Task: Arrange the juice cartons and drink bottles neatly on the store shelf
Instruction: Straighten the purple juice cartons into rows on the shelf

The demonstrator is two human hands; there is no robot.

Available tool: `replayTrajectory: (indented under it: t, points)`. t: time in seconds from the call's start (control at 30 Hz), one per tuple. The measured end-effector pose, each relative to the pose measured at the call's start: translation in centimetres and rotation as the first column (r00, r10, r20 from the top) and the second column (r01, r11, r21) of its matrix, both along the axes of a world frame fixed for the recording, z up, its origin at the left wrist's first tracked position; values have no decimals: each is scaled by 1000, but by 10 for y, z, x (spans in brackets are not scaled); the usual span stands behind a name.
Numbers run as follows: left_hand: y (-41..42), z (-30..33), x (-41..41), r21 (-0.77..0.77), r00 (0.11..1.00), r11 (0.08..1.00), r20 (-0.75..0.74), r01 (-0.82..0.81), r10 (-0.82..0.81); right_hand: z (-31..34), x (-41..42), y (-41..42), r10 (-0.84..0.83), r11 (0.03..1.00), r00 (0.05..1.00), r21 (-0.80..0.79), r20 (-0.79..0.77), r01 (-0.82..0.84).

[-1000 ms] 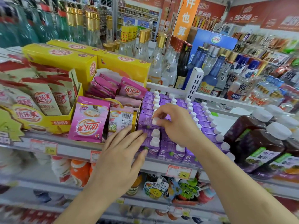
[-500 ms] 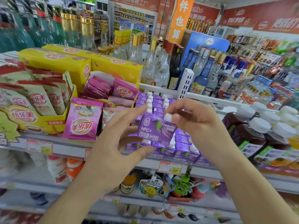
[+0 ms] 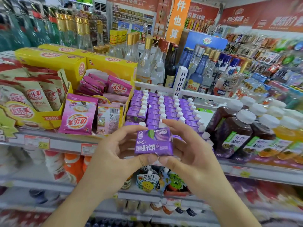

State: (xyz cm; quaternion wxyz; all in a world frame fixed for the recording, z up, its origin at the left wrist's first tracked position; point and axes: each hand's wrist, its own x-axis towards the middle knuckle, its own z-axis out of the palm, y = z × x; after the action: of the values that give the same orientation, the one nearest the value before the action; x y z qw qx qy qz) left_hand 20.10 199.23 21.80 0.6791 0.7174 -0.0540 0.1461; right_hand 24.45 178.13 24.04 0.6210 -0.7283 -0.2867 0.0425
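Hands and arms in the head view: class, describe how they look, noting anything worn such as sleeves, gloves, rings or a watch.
Both the left hand and the right hand are bare, with no gloves. No rings show on the visible fingers. Both forearms are uncovered to the frame's lower edge, with no sleeve, watch or bracelet in sight. The visible nails look short and unpainted.

hands (image 3: 152,154) holding purple carton (image 3: 153,142), stocked shelf (image 3: 65,142)

Held carton (image 3: 153,141): purple, white lettering, green leaf mark. Shelved cartons (image 3: 165,107): purple, white caps. Bottles (image 3: 232,128): dark purple liquid, white caps, green-white labels. Sachets (image 3: 78,118): pink. Boxes (image 3: 54,61): yellow.
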Motion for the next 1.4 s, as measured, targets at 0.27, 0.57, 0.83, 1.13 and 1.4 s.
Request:
replayTrajectory:
  t: [0.27,0.57,0.83,1.13,1.4]
  points:
    - [1,4,-9,204,1000,979,31,-13,7,4,-10,-5,-84,996,993,12,82,83]
    - [2,11,-16,-48,961,975,-165,217,-222,6,-32,-2,-246,938,887,-136,390,320]
    - [-3,13,-10,-229,948,958,-223,173,-225,15,-6,4,135,868,989,-490,66,-86]
    - [3,5,-7,-487,905,841,-205,235,-372,-10,-14,-4,-206,925,909,-231,363,302]
    - [-4,6,-7,5,973,999,-225,54,-51,0,-21,-3,-214,935,904,-191,370,300]
